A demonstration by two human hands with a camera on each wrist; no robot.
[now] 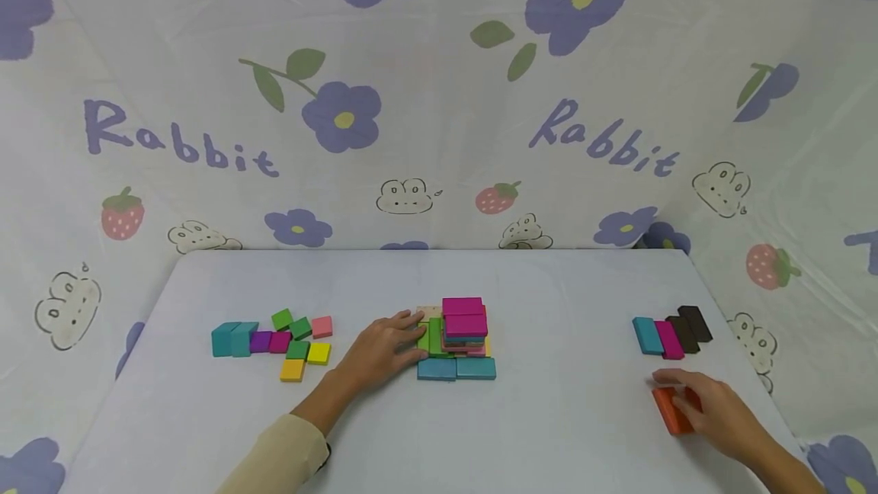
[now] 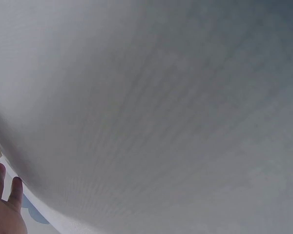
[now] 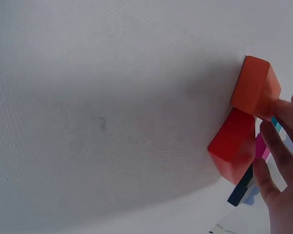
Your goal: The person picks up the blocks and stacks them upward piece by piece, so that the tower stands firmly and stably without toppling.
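Orange blk: on tbl, R side, nearer you than the row of blks there. Red blk right beside it, corners touching or nearly; can't tell which.

R hand: thumb at orange blk, fingers bent over toward the far side. Pinch closed or not, on one blk or both: can't tell, contact partly hidden in both views.

Technique (my judgement): set thumb + fingers square on opposite faces, approx. mid-length, before you load the grip; off-centre it'd likely twist. If you want orange only, slide it a touch clear of red first, else red may drag or tip. Lift straight up, don't shove fwd: blue blk, magenta blk and two dark blks lie just beyond your fingers.

L hand: fingers spread, nothing gripped, tips at L edge of the stack, by the green blks. Rest it lightly; a sideways push could shift the raised magenta top. Two teal blks lie along the stack's near edge.

Further L, well apart fr. the stack: small cubes + upright-looking turquoise blks; mind your L forearm near them.
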